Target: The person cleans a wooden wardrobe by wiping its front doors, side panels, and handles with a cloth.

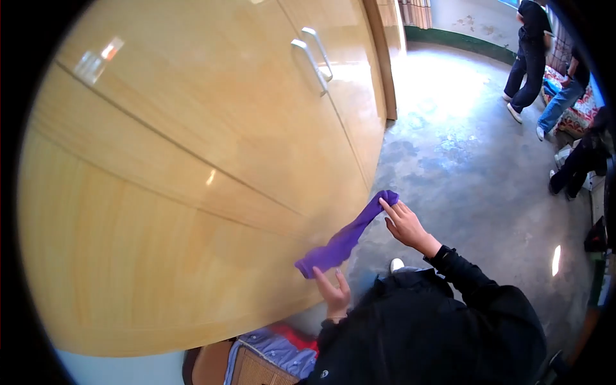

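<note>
A long, narrow purple cloth (341, 244), which looks like a sock, is stretched at a slant in front of a wooden wardrobe. Its lower end is pinched in my left hand (335, 295), with some fingers pointing up beside it. At the upper end, my right hand (409, 228) grips the bunched fabric between thumb and fingers. The cloth sags slightly between the two hands. I cannot tell its exact kind.
The glossy wardrobe (192, 160) with metal handles (309, 67) fills the left side. Several people (531, 58) are at the far right by a patterned bed (581, 112). Below lie a wicker-panelled piece of furniture (260, 369) and blue fabric (276, 346). The floor (443, 167) is grey concrete.
</note>
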A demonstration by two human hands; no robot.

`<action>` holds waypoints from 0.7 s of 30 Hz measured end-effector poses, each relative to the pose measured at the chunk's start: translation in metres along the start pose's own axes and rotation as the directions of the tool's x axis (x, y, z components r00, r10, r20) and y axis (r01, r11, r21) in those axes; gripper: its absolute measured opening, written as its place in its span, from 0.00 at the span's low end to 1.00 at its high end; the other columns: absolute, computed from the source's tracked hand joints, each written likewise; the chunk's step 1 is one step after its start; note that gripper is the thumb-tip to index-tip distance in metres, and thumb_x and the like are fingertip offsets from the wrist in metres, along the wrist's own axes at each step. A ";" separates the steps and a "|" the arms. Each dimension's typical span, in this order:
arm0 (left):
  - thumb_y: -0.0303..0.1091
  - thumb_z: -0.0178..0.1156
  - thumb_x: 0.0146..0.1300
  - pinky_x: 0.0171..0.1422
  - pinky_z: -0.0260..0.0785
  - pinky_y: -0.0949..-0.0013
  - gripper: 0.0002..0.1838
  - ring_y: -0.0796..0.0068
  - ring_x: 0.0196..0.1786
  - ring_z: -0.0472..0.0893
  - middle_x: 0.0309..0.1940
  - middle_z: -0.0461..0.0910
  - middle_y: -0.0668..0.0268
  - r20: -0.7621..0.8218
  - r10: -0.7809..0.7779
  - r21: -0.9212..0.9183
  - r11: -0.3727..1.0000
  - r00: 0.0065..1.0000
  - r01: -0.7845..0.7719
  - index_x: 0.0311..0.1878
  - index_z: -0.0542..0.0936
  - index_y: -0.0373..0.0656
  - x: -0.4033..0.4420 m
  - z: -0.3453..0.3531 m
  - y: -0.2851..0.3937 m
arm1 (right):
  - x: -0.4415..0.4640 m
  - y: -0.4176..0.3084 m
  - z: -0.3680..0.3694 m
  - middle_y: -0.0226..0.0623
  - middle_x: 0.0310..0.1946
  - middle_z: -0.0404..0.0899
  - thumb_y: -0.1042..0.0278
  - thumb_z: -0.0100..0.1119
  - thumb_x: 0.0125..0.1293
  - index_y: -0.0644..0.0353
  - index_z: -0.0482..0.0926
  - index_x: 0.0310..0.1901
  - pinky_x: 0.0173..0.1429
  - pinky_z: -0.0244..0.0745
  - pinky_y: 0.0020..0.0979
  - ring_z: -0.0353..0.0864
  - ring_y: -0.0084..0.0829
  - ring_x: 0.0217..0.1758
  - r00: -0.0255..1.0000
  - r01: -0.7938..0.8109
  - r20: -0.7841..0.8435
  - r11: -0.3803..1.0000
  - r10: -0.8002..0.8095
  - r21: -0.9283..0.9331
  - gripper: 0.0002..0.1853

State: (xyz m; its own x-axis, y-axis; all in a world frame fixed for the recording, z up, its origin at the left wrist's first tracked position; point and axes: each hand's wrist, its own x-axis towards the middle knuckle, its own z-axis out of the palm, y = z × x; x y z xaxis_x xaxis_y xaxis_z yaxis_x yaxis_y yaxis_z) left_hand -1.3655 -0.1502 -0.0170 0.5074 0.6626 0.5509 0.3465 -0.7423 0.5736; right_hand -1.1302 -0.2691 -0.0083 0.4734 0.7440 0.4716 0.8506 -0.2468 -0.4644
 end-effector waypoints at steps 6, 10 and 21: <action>0.30 0.58 0.58 0.60 0.62 0.54 0.34 0.41 0.56 0.69 0.54 0.66 0.37 -0.033 0.138 -0.141 0.980 0.990 -0.142 0.63 0.55 0.23 0.075 0.065 0.045 | 0.008 0.048 -0.035 0.56 0.54 0.66 0.77 0.55 0.56 0.64 0.58 0.64 0.59 0.65 0.42 0.65 0.55 0.57 0.969 -0.154 -0.197 0.988 0.151 0.000 0.32; 0.26 0.55 0.57 0.67 0.54 0.57 0.36 0.43 0.64 0.62 0.62 0.58 0.36 0.039 0.175 -0.265 0.951 0.984 -0.158 0.66 0.51 0.26 0.130 0.103 0.065 | 0.025 0.073 -0.058 0.58 0.54 0.66 0.79 0.54 0.56 0.64 0.57 0.65 0.56 0.67 0.41 0.67 0.56 0.56 0.936 -0.234 -0.261 0.971 0.236 0.040 0.33; 0.22 0.55 0.53 0.67 0.54 0.61 0.40 0.47 0.62 0.65 0.61 0.59 0.38 -0.351 0.183 -0.145 0.958 0.918 -0.247 0.67 0.47 0.25 0.304 0.180 0.113 | 0.257 0.161 -0.088 0.62 0.56 0.65 0.81 0.55 0.56 0.71 0.55 0.64 0.58 0.65 0.41 0.67 0.56 0.58 0.890 0.133 -0.450 0.986 -0.075 0.098 0.33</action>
State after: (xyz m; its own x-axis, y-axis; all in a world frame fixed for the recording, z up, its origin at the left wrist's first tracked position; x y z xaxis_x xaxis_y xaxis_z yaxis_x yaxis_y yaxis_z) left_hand -1.0295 -0.0504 0.1062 0.2526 0.5074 0.8239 0.0920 -0.8602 0.5016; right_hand -0.8517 -0.1717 0.1040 0.4605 0.4007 0.7921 0.8793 -0.0840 -0.4688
